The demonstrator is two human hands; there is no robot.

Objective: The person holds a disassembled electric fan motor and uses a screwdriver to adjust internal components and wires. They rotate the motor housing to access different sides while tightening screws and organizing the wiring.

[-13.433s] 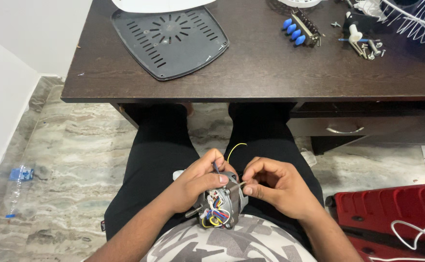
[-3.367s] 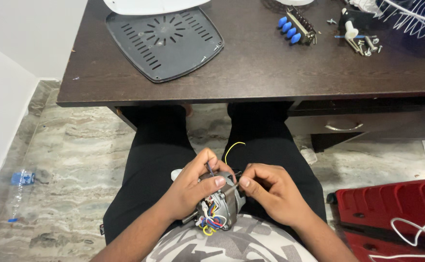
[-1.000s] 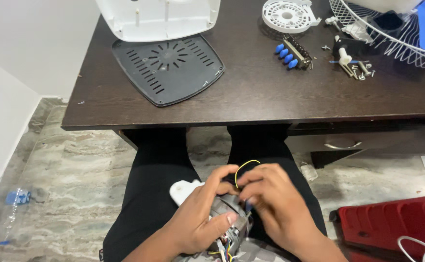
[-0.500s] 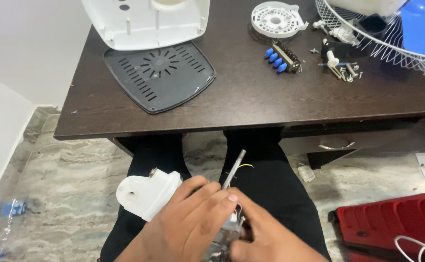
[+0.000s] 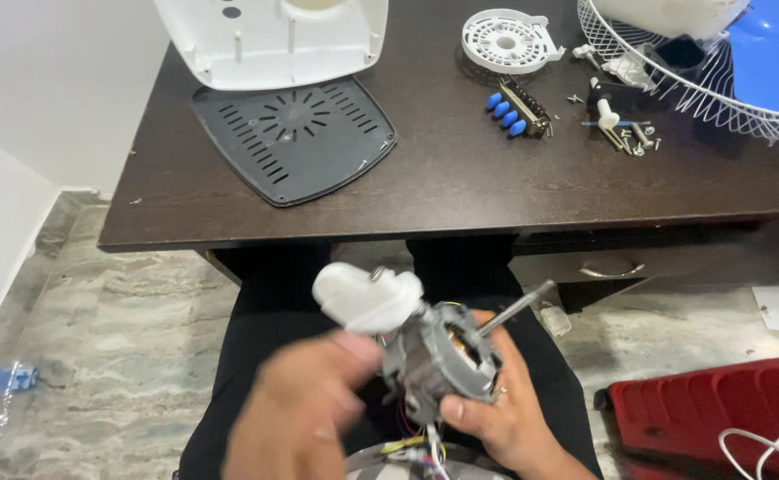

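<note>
From the head view, the fan motor [image 5: 438,360] has come up off the lap since half a second ago and now sits higher and plainer to see, its metal shaft [image 5: 515,308] slanting up to the right and its white plastic gearbox [image 5: 367,298] turned to the upper left. More of the far desk shows than earlier, as the view has tipped up.

On the desk [image 5: 460,187] lie a dark vented base plate [image 5: 293,138] at the left, a white fan housing [image 5: 274,36] behind it at the far edge, a round white disc [image 5: 505,40] farther right, a switch block with blue buttons [image 5: 515,111], a few loose screws and small parts [image 5: 625,133], and a wire fan guard [image 5: 700,67] with a blue blade [image 5: 776,49] at the far right. A red case [image 5: 718,418] rests on the floor at the near right. Nothing stands between the motor and the desk.

The right hand [image 5: 496,413] cups the motor from below and the right, its thumb pressed on the metal body. The left hand [image 5: 296,418], blurred, is curled against the motor's left side just under the gearbox; how tightly it grips I cannot tell. Coloured wires [image 5: 420,440] hang from the motor's underside between the two hands.
</note>
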